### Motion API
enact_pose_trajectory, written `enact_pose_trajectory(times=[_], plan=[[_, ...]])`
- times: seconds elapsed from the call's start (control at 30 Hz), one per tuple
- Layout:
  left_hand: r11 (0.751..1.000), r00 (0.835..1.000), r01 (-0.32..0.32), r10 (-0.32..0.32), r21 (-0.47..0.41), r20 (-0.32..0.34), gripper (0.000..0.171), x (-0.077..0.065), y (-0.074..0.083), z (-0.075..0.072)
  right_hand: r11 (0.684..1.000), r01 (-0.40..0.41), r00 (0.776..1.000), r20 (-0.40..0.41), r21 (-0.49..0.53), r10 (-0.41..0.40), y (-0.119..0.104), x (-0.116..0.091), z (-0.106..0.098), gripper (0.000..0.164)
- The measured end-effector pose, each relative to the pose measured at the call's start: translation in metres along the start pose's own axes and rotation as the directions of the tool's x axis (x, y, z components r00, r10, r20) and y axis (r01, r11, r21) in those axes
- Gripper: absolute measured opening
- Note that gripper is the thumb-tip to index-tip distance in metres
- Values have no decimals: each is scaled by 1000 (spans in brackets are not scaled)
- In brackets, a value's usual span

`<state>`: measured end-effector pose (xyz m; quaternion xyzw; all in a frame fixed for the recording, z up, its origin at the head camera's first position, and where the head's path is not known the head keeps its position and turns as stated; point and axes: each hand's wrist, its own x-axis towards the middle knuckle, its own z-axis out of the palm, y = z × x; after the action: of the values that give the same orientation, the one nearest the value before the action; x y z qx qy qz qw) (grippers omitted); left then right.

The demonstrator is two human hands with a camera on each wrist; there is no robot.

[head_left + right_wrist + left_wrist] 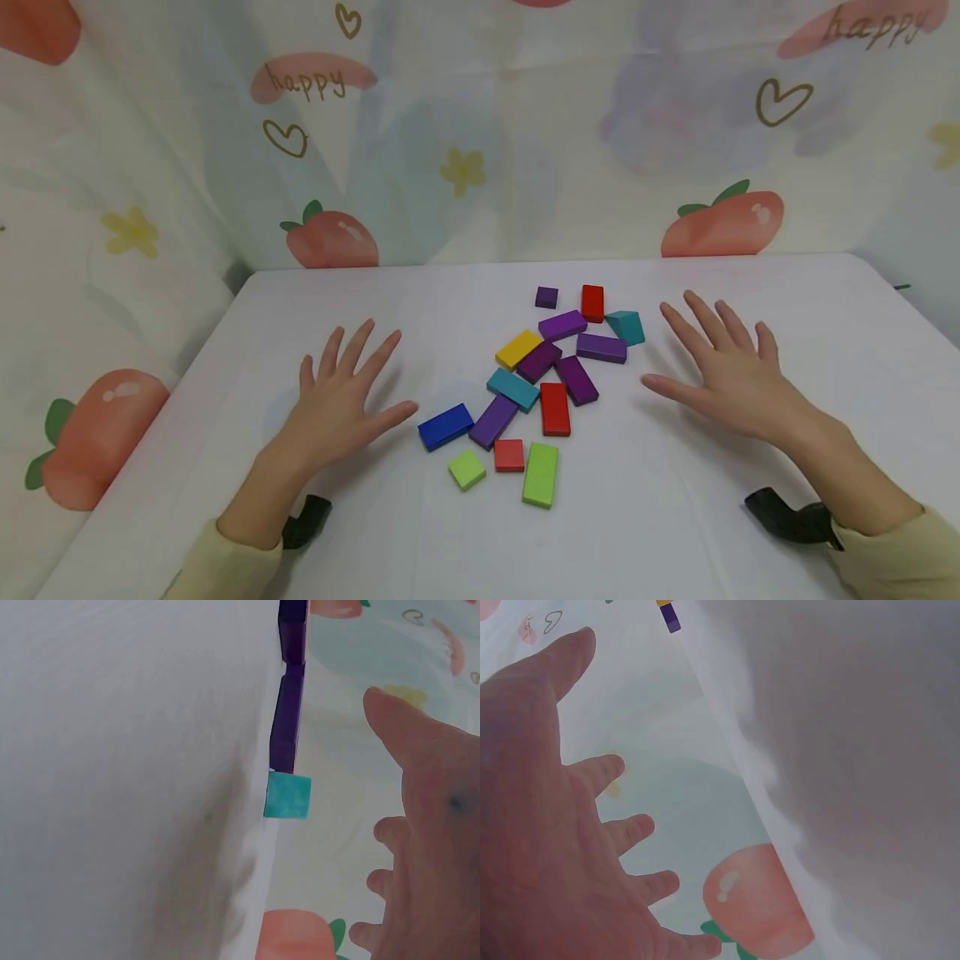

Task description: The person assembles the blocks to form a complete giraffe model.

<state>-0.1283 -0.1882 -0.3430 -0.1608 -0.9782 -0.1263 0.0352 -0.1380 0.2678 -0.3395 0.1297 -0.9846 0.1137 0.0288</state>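
Both hands are held over the white table with fingers spread, holding nothing. My left hand (337, 408) is left of a loose group of coloured blocks, its thumb nearest the blue block (446, 427). My right hand (731, 375) is at the right, closest to the teal triangular block (626, 327). Between the hands lie a yellow block (518, 349), a red block (555, 409), a light green block (540, 475), a small green block (467, 470) and several purple ones. In the right wrist view, the teal block (289, 796) appears beyond the spread fingers.
A white cloth covers the table (637, 533). Behind it hangs a curtain (525, 200) printed with fruit, hearts and flowers. Black curved bands (783, 515) show at both wrists. A small dark purple block (547, 297) sits toward the back edge.
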Motion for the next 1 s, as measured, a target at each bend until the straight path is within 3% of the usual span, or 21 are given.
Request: enact_pose_trajectory(times=[0.23, 0.47, 0.7, 1.0], plan=[[994, 995, -102, 103, -27, 15, 88, 25, 16, 6, 999, 35, 999, 23, 21, -35, -23, 15, 1, 100], [967, 974, -221, 224, -124, 17, 83, 48, 29, 16, 989, 113, 993, 15, 94, -115, -43, 31, 7, 90], [923, 938, -330, 344, -198, 39, 69, 64, 40, 25, 970, 190, 980, 30, 152, -196, -64, 49, 13, 82], [882, 887, -420, 449, -213, 110, 46, 72, 50, 32, 929, 283, 953, 43, 238, -301, -82, 62, 23, 68]])
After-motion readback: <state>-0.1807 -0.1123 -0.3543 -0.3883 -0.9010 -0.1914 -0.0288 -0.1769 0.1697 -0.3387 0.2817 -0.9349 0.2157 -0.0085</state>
